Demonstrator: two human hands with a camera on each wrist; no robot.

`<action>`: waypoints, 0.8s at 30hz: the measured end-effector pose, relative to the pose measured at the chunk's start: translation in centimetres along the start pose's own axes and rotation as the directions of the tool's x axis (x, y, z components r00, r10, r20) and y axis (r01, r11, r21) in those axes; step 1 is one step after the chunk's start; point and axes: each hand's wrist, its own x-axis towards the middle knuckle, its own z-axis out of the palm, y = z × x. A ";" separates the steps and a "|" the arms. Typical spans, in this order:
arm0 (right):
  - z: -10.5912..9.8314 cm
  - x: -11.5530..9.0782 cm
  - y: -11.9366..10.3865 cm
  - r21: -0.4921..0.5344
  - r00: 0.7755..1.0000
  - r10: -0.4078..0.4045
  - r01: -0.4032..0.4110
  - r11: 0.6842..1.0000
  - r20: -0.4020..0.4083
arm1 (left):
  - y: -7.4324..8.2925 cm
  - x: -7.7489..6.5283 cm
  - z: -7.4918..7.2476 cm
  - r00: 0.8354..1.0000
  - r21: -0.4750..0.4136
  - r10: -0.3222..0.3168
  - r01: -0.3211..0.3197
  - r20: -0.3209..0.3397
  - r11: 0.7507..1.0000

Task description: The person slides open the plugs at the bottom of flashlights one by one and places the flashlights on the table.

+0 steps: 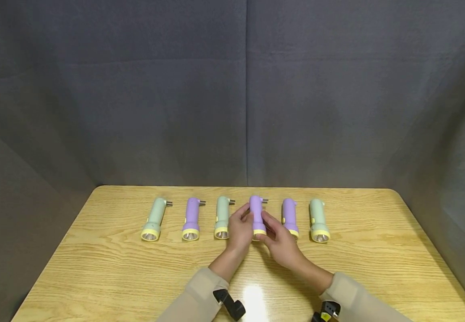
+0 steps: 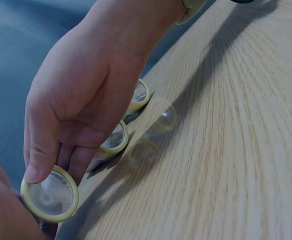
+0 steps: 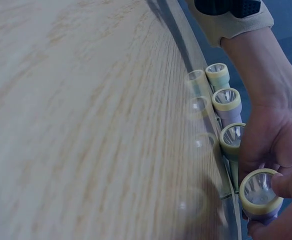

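Note:
Both hands hold a purple flashlight point(image 1: 256, 206) with a yellow rim, its two metal prongs sticking out to the right near the far end. My left hand point(image 1: 240, 231) grips its left side. On the right, my right hand point(image 1: 282, 245) pinches it near the head, the thumb on the rim of the lens point(image 2: 50, 196) in the left wrist view. The right wrist view shows the left hand's fingers around the body, partly hidden. Close by lie a green flashlight point(image 1: 222, 214) on the left and another purple flashlight point(image 1: 289, 212), partly covered by the right hand.
Farther left lie a purple flashlight point(image 1: 192, 214) and a green flashlight point(image 1: 155, 217), both with prongs out. At the right end lies a green flashlight point(image 1: 318, 214) without visible prongs. The wooden table point(image 1: 116, 268) ends at a dark curtain point(image 1: 168, 112).

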 end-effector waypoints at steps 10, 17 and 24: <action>0.3 0.1 0.3 0.011 0.999 0.033 -0.032 0.999 -0.031 | -0.4 0.2 0.5 1.000 0.012 -0.012 0.012 0.002 1.000; 0.4 0.2 0.6 -0.006 0.999 0.041 -0.042 0.999 -0.028 | -0.5 0.3 0.8 1.000 0.017 -0.012 0.012 -0.023 1.000; 0.5 0.3 0.9 -0.009 0.999 0.031 -0.031 0.999 -0.037 | -0.4 0.3 0.9 0.999 0.043 -0.008 0.009 -0.032 0.999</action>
